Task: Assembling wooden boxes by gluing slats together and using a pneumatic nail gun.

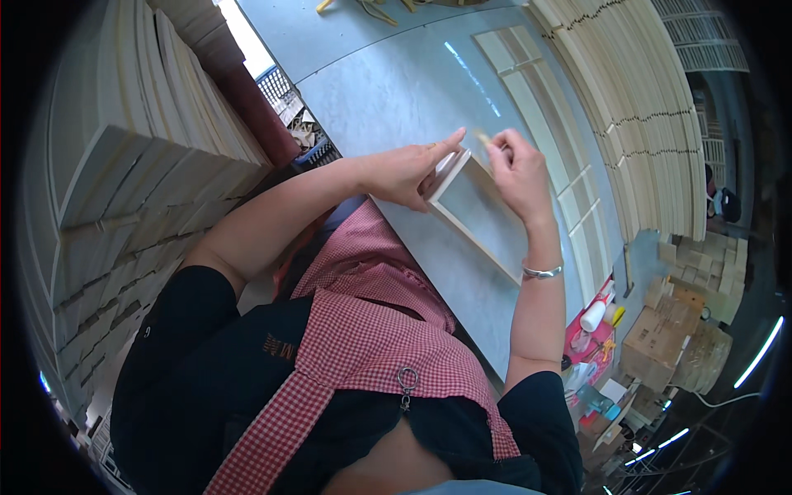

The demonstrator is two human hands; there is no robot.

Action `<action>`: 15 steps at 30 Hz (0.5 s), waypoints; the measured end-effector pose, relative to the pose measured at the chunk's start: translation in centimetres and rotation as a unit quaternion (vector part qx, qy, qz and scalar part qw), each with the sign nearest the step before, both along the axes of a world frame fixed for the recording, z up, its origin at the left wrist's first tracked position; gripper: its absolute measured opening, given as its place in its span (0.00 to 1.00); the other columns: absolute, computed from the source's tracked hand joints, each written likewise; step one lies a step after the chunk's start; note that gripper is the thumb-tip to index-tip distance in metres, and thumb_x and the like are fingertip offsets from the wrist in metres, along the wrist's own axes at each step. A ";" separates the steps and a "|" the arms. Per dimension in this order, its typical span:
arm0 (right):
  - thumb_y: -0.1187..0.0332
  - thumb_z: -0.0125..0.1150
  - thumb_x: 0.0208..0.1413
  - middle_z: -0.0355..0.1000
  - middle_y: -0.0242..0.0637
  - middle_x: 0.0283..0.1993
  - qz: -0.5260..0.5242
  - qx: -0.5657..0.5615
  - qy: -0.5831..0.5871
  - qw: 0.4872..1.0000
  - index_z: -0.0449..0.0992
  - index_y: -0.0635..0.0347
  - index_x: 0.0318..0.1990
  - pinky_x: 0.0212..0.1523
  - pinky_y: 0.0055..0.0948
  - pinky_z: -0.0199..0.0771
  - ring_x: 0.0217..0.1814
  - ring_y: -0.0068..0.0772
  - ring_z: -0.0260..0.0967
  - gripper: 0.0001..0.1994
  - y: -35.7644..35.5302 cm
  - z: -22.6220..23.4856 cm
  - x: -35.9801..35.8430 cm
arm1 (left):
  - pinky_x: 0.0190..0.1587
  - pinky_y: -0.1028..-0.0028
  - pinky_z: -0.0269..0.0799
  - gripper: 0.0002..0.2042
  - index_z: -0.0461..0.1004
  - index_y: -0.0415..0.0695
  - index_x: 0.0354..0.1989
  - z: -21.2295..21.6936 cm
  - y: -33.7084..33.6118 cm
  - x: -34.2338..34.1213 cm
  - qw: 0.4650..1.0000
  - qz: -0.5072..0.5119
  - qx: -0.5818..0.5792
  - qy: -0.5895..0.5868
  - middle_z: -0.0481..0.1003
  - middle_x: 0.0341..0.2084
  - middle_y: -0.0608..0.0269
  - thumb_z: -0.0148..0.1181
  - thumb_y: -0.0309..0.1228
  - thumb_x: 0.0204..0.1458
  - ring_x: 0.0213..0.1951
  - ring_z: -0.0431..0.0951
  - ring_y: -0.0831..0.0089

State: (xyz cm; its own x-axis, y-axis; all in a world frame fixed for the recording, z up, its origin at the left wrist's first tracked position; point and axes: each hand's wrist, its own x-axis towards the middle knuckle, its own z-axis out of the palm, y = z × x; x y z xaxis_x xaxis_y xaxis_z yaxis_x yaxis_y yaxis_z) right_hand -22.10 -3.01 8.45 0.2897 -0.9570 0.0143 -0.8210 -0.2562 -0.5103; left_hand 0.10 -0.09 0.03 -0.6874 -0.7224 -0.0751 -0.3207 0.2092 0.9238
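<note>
A pale wooden frame [446, 216] lies on the grey marbled worktop [396, 91] in front of me. My left hand [408, 171] grips the frame's near corner, index finger stretched along its short edge. My right hand [518, 173] is closed above the far corner, pinching a small pale piece [484, 139] between thumb and fingers. What that piece is cannot be made out. A silver bracelet [540, 271] sits on my right wrist.
Tall stacks of pale wooden frames [132, 165] rise on my left. More frames lie flat on the worktop [544, 107], with curved stacks [635, 99] behind. Cardboard boxes [668, 338], a red tray with bottles [594, 322] and a basket of scraps [297, 115] are nearby.
</note>
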 end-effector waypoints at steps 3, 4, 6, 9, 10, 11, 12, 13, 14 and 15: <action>0.70 0.60 0.57 0.73 0.35 0.22 0.048 0.024 0.008 0.999 0.74 0.59 0.34 0.27 0.35 0.67 0.22 0.35 0.68 0.03 1.0 -0.5 0.4 | 0.34 0.70 0.79 0.59 0.39 0.43 0.77 -0.4 0.5 -0.2 0.998 0.026 -0.033 0.052 0.68 0.62 0.43 0.74 0.18 0.35 0.32 0.79 0.62; 0.69 0.60 0.57 0.73 0.36 0.22 0.063 0.032 0.011 0.997 0.75 0.59 0.34 0.27 0.36 0.67 0.22 0.37 0.68 0.04 1.4 -0.6 0.5 | 0.33 0.70 0.79 0.59 0.41 0.44 0.77 -0.4 0.5 -0.2 0.996 0.034 -0.044 0.070 0.69 0.60 0.44 0.74 0.18 0.35 0.31 0.79 0.63; 0.69 0.60 0.57 0.73 0.36 0.22 0.076 0.026 0.004 0.997 0.75 0.58 0.34 0.27 0.36 0.68 0.22 0.37 0.68 0.04 2.0 -0.7 0.7 | 0.35 0.69 0.78 0.58 0.43 0.43 0.76 -0.1 0.3 -0.1 0.998 0.023 -0.040 0.051 0.71 0.58 0.45 0.75 0.20 0.34 0.32 0.79 0.62; 0.66 0.60 0.57 0.73 0.36 0.23 0.112 0.018 -0.014 0.993 0.75 0.58 0.33 0.28 0.38 0.69 0.21 0.39 0.69 0.06 2.9 -0.9 0.9 | 0.39 0.67 0.76 0.54 0.49 0.43 0.73 0.2 -0.4 0.0 1.000 -0.010 -0.014 -0.002 0.76 0.49 0.48 0.75 0.25 0.33 0.36 0.79 0.59; 0.66 0.60 0.57 0.73 0.36 0.23 0.112 0.016 -0.016 0.993 0.75 0.58 0.33 0.28 0.38 0.69 0.21 0.39 0.69 0.06 3.3 -0.8 1.0 | 0.39 0.67 0.76 0.54 0.49 0.43 0.73 0.0 -0.6 0.0 1.000 -0.010 -0.015 -0.003 0.76 0.49 0.48 0.75 0.25 0.33 0.36 0.79 0.59; 0.67 0.61 0.57 0.73 0.35 0.23 0.101 0.013 0.002 0.995 0.75 0.58 0.33 0.27 0.36 0.68 0.21 0.37 0.67 0.05 3.8 -0.4 1.2 | 0.42 0.66 0.75 0.54 0.51 0.43 0.72 -0.4 -0.7 -0.1 0.997 0.003 -0.080 -0.021 0.76 0.49 0.49 0.76 0.27 0.32 0.38 0.79 0.59; 0.68 0.61 0.57 0.72 0.35 0.23 0.092 0.011 0.021 0.995 0.75 0.59 0.33 0.27 0.34 0.66 0.21 0.34 0.66 0.05 4.4 0.1 1.4 | 0.44 0.65 0.73 0.53 0.53 0.44 0.71 -0.8 -0.8 -0.1 0.989 0.017 -0.144 -0.038 0.76 0.50 0.51 0.77 0.29 0.31 0.40 0.78 0.59; 0.69 0.61 0.57 0.72 0.34 0.23 0.082 0.010 0.039 0.996 0.75 0.60 0.33 0.26 0.33 0.65 0.21 0.32 0.65 0.05 5.1 0.6 1.7 | 0.47 0.63 0.72 0.53 0.55 0.45 0.70 -1.2 -0.8 -0.1 0.976 0.030 -0.206 -0.055 0.76 0.50 0.52 0.78 0.32 0.29 0.42 0.78 0.59; 0.69 0.61 0.57 0.71 0.33 0.23 0.072 0.009 0.057 0.996 0.75 0.60 0.32 0.26 0.31 0.64 0.21 0.30 0.63 0.05 5.9 1.0 2.1 | 0.50 0.62 0.71 0.53 0.57 0.45 0.69 -1.7 -0.9 0.0 0.960 0.043 -0.267 -0.072 0.76 0.50 0.54 0.79 0.34 0.28 0.44 0.77 0.59; 0.68 0.61 0.58 0.72 0.34 0.24 0.076 0.028 0.031 0.996 0.75 0.61 0.32 0.26 0.31 0.65 0.21 0.32 0.64 0.06 6.9 1.3 2.8 | 0.50 0.62 0.71 0.53 0.57 0.45 0.69 -1.9 -1.0 0.0 0.961 0.041 -0.263 -0.074 0.76 0.50 0.54 0.79 0.34 0.28 0.44 0.77 0.59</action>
